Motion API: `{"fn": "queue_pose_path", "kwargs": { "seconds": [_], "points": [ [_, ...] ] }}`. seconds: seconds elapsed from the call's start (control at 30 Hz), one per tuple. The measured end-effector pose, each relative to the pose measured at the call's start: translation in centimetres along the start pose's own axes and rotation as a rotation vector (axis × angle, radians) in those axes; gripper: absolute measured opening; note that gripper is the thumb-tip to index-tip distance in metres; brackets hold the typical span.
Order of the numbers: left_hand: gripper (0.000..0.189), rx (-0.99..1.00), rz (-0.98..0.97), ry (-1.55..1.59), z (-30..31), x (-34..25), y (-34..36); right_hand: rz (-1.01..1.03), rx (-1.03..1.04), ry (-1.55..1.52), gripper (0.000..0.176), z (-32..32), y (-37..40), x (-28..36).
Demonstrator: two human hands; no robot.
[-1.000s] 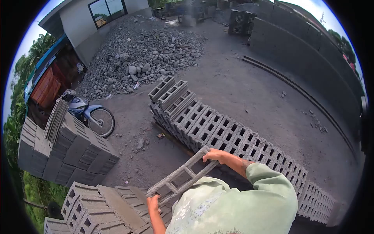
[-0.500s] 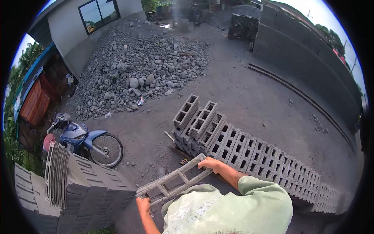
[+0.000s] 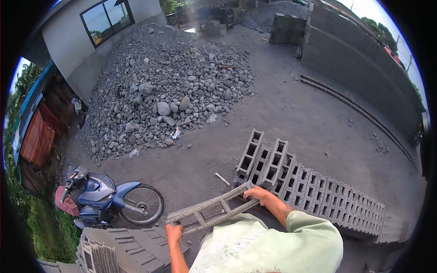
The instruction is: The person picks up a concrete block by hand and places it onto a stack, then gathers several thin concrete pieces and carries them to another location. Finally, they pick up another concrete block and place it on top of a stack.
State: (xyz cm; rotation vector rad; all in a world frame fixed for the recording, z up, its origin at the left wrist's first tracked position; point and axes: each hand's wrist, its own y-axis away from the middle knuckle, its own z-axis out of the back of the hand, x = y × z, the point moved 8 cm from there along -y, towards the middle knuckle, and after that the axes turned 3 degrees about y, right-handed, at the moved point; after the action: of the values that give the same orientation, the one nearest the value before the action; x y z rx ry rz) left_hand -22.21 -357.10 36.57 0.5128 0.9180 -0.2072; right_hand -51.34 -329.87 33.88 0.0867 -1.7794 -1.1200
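A grey hollow concrete block (image 3: 200,219), its large openings facing up, is held across the front of my body by both hands. My left hand (image 3: 173,233) is closed round its near left end. At the far right end, my right hand (image 3: 257,194) grips the block with fingers wrapped over its edge. Just beyond my right hand stands a long row of hollow blocks (image 3: 332,193), with a few more blocks (image 3: 275,164) set on top at its left end. Below my left hand is another stack of concrete blocks (image 3: 132,248).
A blue motorcycle (image 3: 98,191) is parked at the left. Behind it rises a large heap of stones (image 3: 168,91) against a building (image 3: 68,45). A grey block wall (image 3: 359,63) runs along the right, with long rails (image 3: 355,113) on the ground before it.
My view has turned leftward, so the motorcycle, stone heap and block row sit further right or lower. Both hands still hold the block, now nearer the upper end of the row.
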Motion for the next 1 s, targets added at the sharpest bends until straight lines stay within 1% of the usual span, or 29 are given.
{"fn": "queue_pose_path", "kwargs": {
  "seconds": [0.03,0.1,0.13,0.17,0.2,0.23,0.3,0.37,0.4,0.43,0.47,0.5,0.53,0.57,0.6,0.63,0.7,0.73,0.83,0.87,0.9,1.0],
  "points": [
    [0.014,0.002,-0.018,0.001,0.2,-1.0,-2.4,-0.096,-0.134,0.075,0.052,0.4,-1.5,0.6],
    [0.015,-0.001,0.015,0.022,1.0,-1.7,-5.6,-0.099,-0.036,0.015,0.060,-1.2,-4.5,2.6],
    [0.015,0.020,0.109,-0.066,1.2,-1.8,-7.7,-0.103,-0.052,0.014,0.060,-1.4,-5.3,3.4],
    [0.015,0.034,0.106,-0.059,1.2,-2.2,-9.9,-0.116,-0.088,0.040,0.062,-2.4,-4.4,6.0],
    [0.016,0.055,0.055,-0.013,1.0,-2.8,-12.5,-0.123,-0.124,0.067,0.064,-3.0,-4.6,8.3],
    [0.018,0.075,0.005,0.032,0.8,-3.4,-15.1,-0.116,-0.166,0.034,0.064,-2.9,-6.8,8.4],
    [0.020,0.125,-0.026,0.067,-0.4,-3.5,-20.8,-0.113,-0.260,-0.018,0.064,-3.3,-8.7,10.2],
    [0.020,0.176,0.009,-0.082,-1.4,-3.7,-26.5,-0.116,-0.289,-0.079,0.066,-2.5,-13.4,9.5],
    [0.019,0.212,-0.050,-0.063,-1.9,-5.7,-28.5,-0.079,-0.280,-0.130,0.066,-3.2,-15.1,10.9],
    [0.019,0.221,-0.066,-0.071,-1.7,-6.0,-31.0,-0.101,-0.295,-0.161,0.063,-3.4,-15.3,11.5],
    [0.019,0.272,-0.083,-0.109,-2.5,-6.3,-33.9,-0.102,-0.337,-0.187,0.061,-3.6,-16.9,11.4],
    [0.019,0.318,-0.105,-0.137,-3.4,-8.8,-35.8,-0.096,-0.381,-0.203,0.058,-3.8,-17.5,12.9],
    [0.019,0.295,-0.143,-0.115,-3.1,-10.9,-37.1,-0.062,-0.410,-0.196,0.052,-4.0,-17.7,14.5],
    [0.019,0.302,-0.158,-0.105,-3.0,-12.9,-38.3,-0.038,-0.434,-0.196,0.047,-5.7,-16.0,17.4],
    [0.019,0.328,-0.167,-0.125,-2.8,-14.5,-39.5,-0.059,-0.503,-0.243,0.035,-6.8,-14.9,19.5],
    [0.018,0.351,-0.178,-0.149,-2.7,-15.9,-41.0,-0.046,-0.509,-0.256,0.035,-6.6,-16.6,19.4],
    [0.018,0.366,-0.248,-0.164,-3.1,-18.5,-44.0,0.017,-0.551,-0.404,0.027,-7.3,-18.0,21.4],
    [0.017,0.378,-0.294,-0.181,-3.5,-19.5,-45.0,-0.023,-0.596,-0.307,0.028,-6.7,-17.4,21.9],
    [0.015,0.428,-0.278,-0.208,-4.9,-22.2,-48.3,0.017,-0.576,-0.380,0.027,-6.2,-20.3,23.0],
    [0.016,0.449,-0.294,-0.158,-5.5,-22.9,-49.2,0.046,-0.565,-0.386,0.022,-6.2,-20.6,24.1],
    [0.016,0.455,-0.292,-0.163,-6.1,-23.4,-50.0,0.040,-0.568,-0.392,0.022,-5.8,-21.2,24.8],
    [0.020,0.440,-0.360,-0.190,-8.1,-26.0,-51.7,0.071,-0.550,-0.427,0.020,-3.8,-23.6,25.2]
  ]
}}
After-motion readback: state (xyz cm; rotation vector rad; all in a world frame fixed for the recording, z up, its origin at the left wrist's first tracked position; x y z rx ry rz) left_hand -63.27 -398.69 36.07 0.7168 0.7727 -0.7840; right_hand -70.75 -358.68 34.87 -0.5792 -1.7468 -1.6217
